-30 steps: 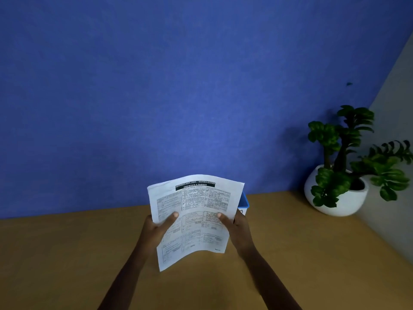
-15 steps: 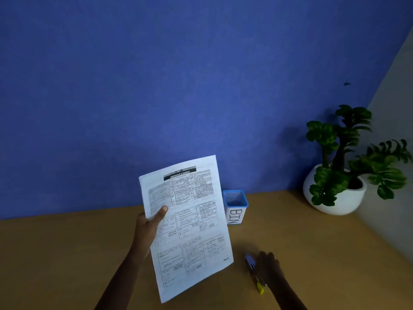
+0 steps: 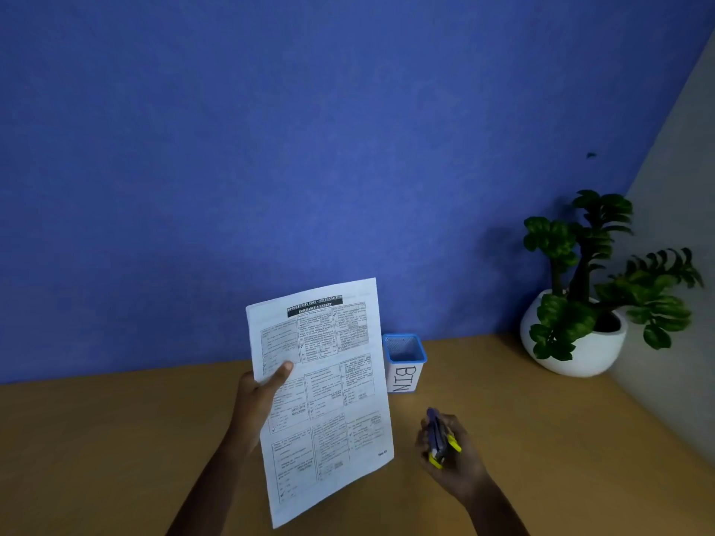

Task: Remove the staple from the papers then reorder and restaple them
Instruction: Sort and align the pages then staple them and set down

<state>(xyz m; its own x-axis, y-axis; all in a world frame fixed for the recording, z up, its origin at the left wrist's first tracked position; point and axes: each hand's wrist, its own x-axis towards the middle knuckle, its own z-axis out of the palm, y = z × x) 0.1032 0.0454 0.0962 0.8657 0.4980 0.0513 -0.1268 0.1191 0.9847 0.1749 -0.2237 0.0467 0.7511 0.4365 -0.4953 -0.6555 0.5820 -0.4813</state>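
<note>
Lifting a blue-and-yellow staple tool (image 3: 437, 439), right hand (image 3: 458, 460) now grips it; left hand (image 3: 255, 404) still pinches white printed papers (image 3: 329, 419).

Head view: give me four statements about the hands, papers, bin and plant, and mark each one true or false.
1. The left hand holds the papers up off the table. True.
2. The right hand is empty. False: its fingers grip a blue and yellow tool.
3. The bin stands on the table just right of the papers, its label reading "BIN". True.
4. The plant sits at the table's left end. False: it is in the far right corner, in a white pot.
</note>
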